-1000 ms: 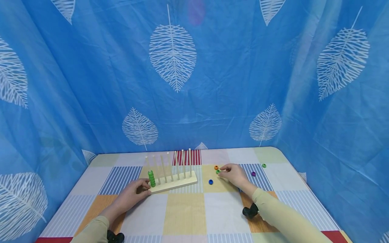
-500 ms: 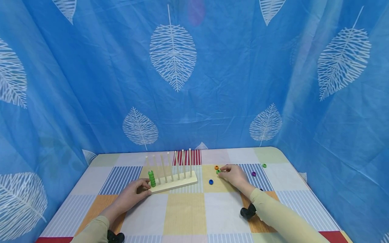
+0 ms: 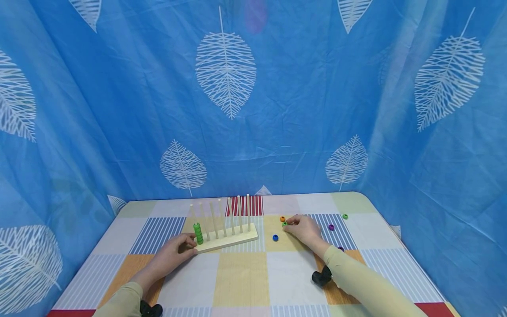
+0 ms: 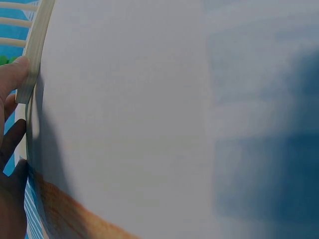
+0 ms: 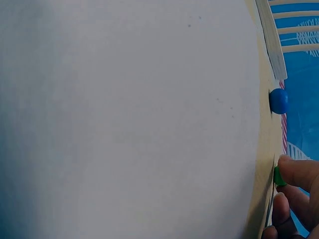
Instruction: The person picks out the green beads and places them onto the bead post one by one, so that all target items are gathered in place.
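A pale wooden peg rack (image 3: 233, 240) with several upright pegs stands on the table at left of centre. Green beads (image 3: 198, 234) are stacked on its leftmost peg. My left hand (image 3: 172, 255) holds the rack's left end, the thumb on the front edge of the base in the left wrist view. To the right of the rack, my right hand (image 3: 306, 230) pinches a small green bead (image 5: 279, 176) between thumb and fingertip, low at the cloth. An orange bead (image 3: 282, 219) lies just behind it, and a blue bead (image 3: 275, 237) lies nearer to me.
Right of my right hand lie a purple bead (image 3: 331, 227) and a green bead (image 3: 345, 216). Another purple bead (image 3: 341, 248) shows partly behind the right sleeve (image 3: 356, 273). A patchwork cloth (image 3: 241, 277) covers the table; a blue leaf-print curtain (image 3: 277, 110) closes the back and sides.
My right wrist and forearm have shifted slightly left, uncovering a purple bead by the sleeve. The right fingers stay at the green bead. My left hand and the rack have not moved.
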{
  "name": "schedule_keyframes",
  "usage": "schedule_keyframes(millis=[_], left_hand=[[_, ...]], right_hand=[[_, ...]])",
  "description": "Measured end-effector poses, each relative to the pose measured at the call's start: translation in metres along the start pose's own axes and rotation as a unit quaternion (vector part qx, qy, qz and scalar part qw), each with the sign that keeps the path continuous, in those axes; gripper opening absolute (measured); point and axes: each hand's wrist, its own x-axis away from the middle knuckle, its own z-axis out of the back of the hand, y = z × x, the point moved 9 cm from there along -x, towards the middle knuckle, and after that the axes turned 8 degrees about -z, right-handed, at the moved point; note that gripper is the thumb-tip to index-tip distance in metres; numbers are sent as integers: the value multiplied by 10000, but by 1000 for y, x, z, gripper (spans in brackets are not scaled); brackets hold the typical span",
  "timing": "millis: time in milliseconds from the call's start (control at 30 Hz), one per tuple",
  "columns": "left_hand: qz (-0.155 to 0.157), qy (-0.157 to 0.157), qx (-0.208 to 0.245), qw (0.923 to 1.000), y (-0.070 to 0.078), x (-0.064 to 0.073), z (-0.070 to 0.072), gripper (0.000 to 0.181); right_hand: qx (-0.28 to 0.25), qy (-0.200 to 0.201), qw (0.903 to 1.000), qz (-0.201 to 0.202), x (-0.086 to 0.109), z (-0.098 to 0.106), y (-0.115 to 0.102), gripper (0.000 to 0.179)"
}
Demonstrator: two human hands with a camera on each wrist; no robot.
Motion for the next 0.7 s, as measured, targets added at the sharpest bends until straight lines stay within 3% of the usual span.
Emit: schedule_keyframes(millis=[700], left_hand=[[124,-44,39,9999,-4,-1,0,11]], right_hand=[[90,43,9999,2,-2,-4,0,21]])
